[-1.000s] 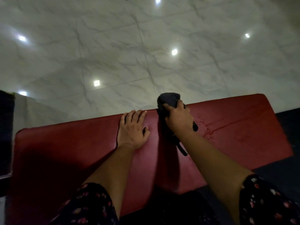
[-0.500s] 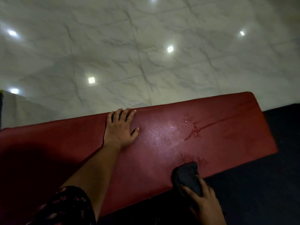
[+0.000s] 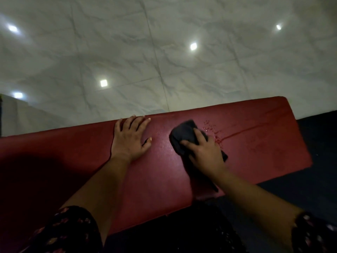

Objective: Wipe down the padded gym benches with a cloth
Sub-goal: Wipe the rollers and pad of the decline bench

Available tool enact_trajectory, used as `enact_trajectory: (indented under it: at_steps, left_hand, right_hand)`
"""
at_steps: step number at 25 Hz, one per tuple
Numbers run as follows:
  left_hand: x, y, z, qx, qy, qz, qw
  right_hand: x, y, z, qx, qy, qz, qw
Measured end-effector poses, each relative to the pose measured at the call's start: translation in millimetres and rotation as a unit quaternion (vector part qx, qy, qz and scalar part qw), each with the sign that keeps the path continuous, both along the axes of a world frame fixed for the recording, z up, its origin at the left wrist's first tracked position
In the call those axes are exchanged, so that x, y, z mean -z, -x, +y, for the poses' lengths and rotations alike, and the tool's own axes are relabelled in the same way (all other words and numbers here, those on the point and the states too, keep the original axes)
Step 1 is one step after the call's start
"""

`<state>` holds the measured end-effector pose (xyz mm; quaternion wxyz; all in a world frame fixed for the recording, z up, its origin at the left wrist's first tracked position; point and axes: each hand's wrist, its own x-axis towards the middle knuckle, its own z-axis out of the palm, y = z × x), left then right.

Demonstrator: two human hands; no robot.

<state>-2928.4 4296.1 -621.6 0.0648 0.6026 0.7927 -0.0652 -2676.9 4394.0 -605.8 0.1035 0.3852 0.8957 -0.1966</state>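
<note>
Right hand (image 3: 204,154) grips the dark cloth (image 3: 182,136), left hand (image 3: 130,139) flat on the red bench (image 3: 264,143); I am mid-wipe, and I judge the droplets (image 3: 208,126) just right need the next pass.

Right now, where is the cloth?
Head view: the dark cloth sits on the red bench right of centre, gripped under the right hand, droplets just right of it and the left hand flat to its left.
</note>
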Motion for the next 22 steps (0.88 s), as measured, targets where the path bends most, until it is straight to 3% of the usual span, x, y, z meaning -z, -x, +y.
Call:
enact_trajectory:
  at_steps: [3, 9, 13, 17, 22]
  left_hand:
    - [0, 1, 0, 0.0, 0.007, 0.003, 1.0]
    - [1, 1, 0, -0.001, 0.014, 0.0, 1.0]
    - [-4, 4, 1, -0.02, -0.003, -0.038, 0.999]
    - [-8, -22, 30, -0.193, -0.075, -0.194, 0.959]
    - [12, -89, 72, 0.018, -0.058, -0.144, 0.988]
  right_hand:
    - [1, 51, 51, -0.033, -0.025, -0.02, 0.999]
    - [6, 77, 96, 0.088, 0.067, -0.023, 0.994]
    - [6, 13, 31, 0.089, 0.045, -0.02, 0.995]
    - [11, -99, -61, 0.07, 0.073, -0.042, 0.994]
    - [9, -185, -105, 0.02, 0.064, -0.077, 0.995]
